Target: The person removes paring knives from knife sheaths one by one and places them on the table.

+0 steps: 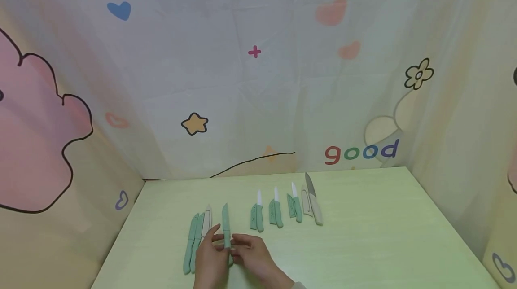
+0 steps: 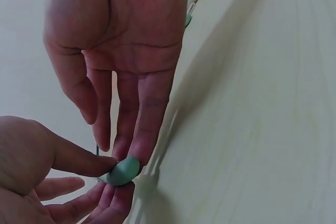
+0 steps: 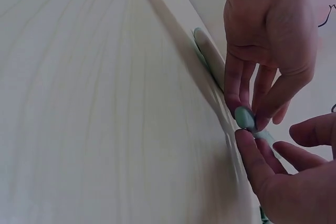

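Observation:
My left hand (image 1: 212, 255) pinches a green paring knife (image 1: 225, 221) between thumb and fingers, tip pointing away; its blade looks covered by a green sheath. In the left wrist view, the left thumb (image 2: 79, 160) presses beside the rounded handle end (image 2: 125, 171). My right hand (image 1: 254, 253) comes from the right, its fairly straight fingers (image 3: 251, 156) touching the handle, with the thumb side apart. Just left of the hands lie two green sheathed knives (image 1: 188, 248) and a white sheathed knife (image 1: 207, 220), partly hidden by the left hand.
Right of the hands, three green knives (image 1: 277, 212) with bare white blades lie beside their green sheaths (image 1: 253, 217). Farther right is a larger beige-handled knife (image 1: 315, 203) with a grey blade, beside its pale sheath (image 1: 307, 203). A printed cloth (image 1: 250, 100) hangs behind the table (image 1: 383, 235).

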A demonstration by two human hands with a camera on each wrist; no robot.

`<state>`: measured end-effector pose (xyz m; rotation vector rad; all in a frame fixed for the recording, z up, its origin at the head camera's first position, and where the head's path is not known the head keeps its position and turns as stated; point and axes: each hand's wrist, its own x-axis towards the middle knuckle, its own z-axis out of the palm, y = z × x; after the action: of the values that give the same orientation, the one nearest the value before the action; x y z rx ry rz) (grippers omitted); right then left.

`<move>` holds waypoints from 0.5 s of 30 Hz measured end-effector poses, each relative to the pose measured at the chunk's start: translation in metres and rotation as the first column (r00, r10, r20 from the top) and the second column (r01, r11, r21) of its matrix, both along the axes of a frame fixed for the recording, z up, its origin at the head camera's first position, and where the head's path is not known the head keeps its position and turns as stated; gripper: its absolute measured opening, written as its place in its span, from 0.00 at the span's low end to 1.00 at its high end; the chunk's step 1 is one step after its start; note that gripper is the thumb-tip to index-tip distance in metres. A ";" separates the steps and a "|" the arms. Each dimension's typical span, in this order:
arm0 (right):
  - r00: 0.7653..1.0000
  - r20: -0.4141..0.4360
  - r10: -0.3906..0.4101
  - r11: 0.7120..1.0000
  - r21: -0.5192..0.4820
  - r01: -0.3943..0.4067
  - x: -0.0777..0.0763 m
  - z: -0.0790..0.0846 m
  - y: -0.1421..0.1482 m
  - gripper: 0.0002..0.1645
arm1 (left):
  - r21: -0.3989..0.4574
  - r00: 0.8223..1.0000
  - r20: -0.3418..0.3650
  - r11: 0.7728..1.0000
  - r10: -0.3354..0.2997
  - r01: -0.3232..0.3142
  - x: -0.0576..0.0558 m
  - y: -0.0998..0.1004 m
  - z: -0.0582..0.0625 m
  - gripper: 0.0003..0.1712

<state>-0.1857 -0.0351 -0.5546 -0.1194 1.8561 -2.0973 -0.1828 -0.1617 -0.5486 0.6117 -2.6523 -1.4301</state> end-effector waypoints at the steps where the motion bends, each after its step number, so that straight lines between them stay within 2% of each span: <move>1: 1.000 0.002 -0.005 1.000 -0.002 0.005 -0.001 0.000 0.001 0.24 | 0.017 1.000 -0.004 1.000 -0.006 0.006 0.000 0.000 0.000 0.41; 9: 0.999 0.020 -0.047 0.999 -0.015 0.047 -0.002 0.001 0.010 0.24 | 0.143 0.994 -0.061 0.985 -0.092 0.100 0.003 -0.001 0.003 0.40; 15: 0.998 0.017 -0.067 0.997 -0.022 0.068 -0.003 0.000 0.015 0.21 | 0.197 0.982 -0.105 0.964 -0.159 0.177 0.006 -0.001 0.004 0.28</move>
<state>-0.1889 -0.0197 -0.5544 -0.0450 1.8517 -2.1579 -0.1765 -0.1626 -0.5443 0.3326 -2.5609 -1.7497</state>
